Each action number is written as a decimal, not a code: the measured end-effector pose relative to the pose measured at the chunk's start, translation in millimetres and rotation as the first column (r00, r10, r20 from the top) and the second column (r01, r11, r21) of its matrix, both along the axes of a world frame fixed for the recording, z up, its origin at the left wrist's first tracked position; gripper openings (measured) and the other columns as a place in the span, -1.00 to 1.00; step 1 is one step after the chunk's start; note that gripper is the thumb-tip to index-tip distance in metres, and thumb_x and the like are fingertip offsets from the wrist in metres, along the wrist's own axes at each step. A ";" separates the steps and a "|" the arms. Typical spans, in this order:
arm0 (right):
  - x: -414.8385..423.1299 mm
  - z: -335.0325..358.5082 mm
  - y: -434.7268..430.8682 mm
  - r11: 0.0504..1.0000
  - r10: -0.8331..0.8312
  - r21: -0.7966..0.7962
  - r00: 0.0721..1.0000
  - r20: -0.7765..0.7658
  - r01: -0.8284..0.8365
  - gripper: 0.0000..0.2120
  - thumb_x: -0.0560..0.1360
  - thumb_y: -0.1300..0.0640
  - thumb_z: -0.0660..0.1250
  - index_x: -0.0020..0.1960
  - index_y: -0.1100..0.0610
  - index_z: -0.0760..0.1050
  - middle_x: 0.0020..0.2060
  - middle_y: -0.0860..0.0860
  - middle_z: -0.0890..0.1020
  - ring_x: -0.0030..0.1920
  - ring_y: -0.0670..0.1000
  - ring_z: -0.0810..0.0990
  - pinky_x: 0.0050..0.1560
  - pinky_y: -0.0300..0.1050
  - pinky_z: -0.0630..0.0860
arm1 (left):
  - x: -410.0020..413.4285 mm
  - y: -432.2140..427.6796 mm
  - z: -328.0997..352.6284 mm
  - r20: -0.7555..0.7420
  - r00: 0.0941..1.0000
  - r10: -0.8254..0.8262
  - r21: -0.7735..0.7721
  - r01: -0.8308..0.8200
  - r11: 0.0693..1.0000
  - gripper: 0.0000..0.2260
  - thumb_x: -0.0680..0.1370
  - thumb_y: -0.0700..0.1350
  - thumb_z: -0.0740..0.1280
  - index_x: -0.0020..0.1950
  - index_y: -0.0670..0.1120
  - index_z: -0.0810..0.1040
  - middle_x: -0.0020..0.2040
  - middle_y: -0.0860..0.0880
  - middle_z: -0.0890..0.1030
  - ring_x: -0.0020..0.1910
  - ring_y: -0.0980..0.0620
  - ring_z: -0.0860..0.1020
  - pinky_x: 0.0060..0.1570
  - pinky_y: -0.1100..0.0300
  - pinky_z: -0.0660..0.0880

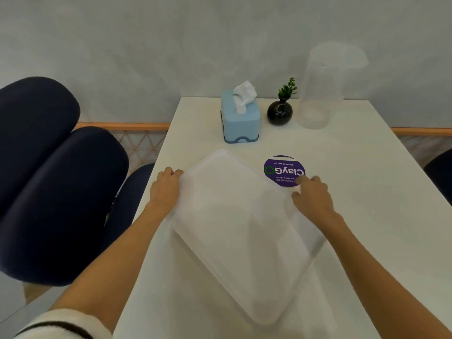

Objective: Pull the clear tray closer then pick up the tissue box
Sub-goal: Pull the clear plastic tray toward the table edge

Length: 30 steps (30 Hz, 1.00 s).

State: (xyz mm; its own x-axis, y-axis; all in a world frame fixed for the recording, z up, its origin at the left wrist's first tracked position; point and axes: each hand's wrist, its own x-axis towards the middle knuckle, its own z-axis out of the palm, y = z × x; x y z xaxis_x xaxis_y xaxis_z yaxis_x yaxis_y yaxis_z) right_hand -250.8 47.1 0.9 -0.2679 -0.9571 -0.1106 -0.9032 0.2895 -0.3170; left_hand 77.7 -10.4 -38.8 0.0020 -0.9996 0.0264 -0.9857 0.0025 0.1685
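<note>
Currently both hands gripping clear tray (241, 231) lying skewed on white table (367, 216): left hand (166, 189) clutching far-left edge, right hand (311, 195) pressing right edge beside purple sticker (283, 170). Tissue box (239, 118) sitting untouched beyond tray, black vase (279, 113) just beside it. Risks: slick plastic slipping from fingers; tray overshooting near table edge; later reach for box nudging vase.
</note>
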 end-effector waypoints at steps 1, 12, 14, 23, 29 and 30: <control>-3.3 -1.0 8.5 0.999 -0.035 0.035 0.999 0.010 0.035 -0.63 0.51 0.20 0.23 0.30 0.24 0.39 0.20 0.26 0.44 0.20 0.30 0.43 0.16 0.15 0.44 | 1.3 -0.4 1.1 0.005 1.000 0.002 -0.005 -0.002 1.000 -0.66 0.58 -0.34 0.15 0.35 -0.19 0.43 0.15 -0.22 0.49 0.09 -0.21 0.48 -0.16 -0.01 0.46; -17.4 -13.3 34.5 0.937 -0.299 0.210 0.952 0.062 0.281 -0.62 0.53 0.16 0.24 0.29 0.29 0.30 0.24 0.30 0.39 0.18 0.34 0.45 0.12 0.12 0.47 | 15.7 11.1 8.0 0.005 0.993 0.114 -0.012 -0.114 0.993 -0.83 0.55 -0.29 0.20 0.10 -0.18 0.51 -0.01 -0.18 0.56 -0.26 -0.11 0.45 -0.32 0.05 0.39; -20.1 -19.9 33.6 0.941 -0.294 0.215 0.947 0.131 0.263 -0.67 0.51 0.25 0.23 0.24 0.33 0.33 0.17 0.32 0.48 0.06 0.34 0.55 0.05 0.12 0.56 | 20.8 15.2 6.8 -0.007 0.989 0.146 -0.013 -0.146 0.989 -0.84 0.54 -0.29 0.21 0.07 -0.19 0.52 -0.03 -0.18 0.56 -0.28 -0.12 0.46 -0.35 0.06 0.40; -11.6 -9.7 -65.4 0.991 -0.118 -0.027 0.954 0.275 0.130 -0.66 0.42 0.42 0.16 0.17 0.38 0.49 0.13 0.31 0.57 0.12 0.30 0.53 -0.08 -0.12 0.37 | 45.4 10.9 8.7 -0.115 0.936 0.332 0.054 -0.328 0.943 -0.87 0.52 -0.28 0.24 -0.07 -0.19 0.58 -0.17 -0.15 0.60 -0.27 -0.18 0.57 -0.30 0.04 0.52; 1.4 -15.3 -122.7 0.996 -0.082 -0.010 0.969 0.235 0.087 -0.68 0.50 0.37 0.11 0.21 0.36 0.45 0.22 0.31 0.49 0.18 0.28 0.48 0.12 0.00 0.43 | 48.0 4.6 11.8 -0.174 0.905 0.388 0.102 -0.375 0.921 -0.90 0.53 -0.23 0.27 -0.06 -0.20 0.57 -0.20 -0.12 0.57 -0.35 -0.06 0.48 -0.42 0.21 0.38; 2.9 -16.1 -127.2 0.996 -0.080 -0.009 0.969 0.234 0.084 -0.68 0.50 0.36 0.11 0.22 0.36 0.43 0.23 0.31 0.47 0.20 0.27 0.46 0.17 0.02 0.43 | 48.2 3.3 12.2 -0.178 0.904 0.390 0.109 -0.375 0.920 -0.91 0.53 -0.21 0.28 -0.05 -0.19 0.57 -0.20 -0.11 0.56 -0.36 -0.03 0.46 -0.44 0.23 0.35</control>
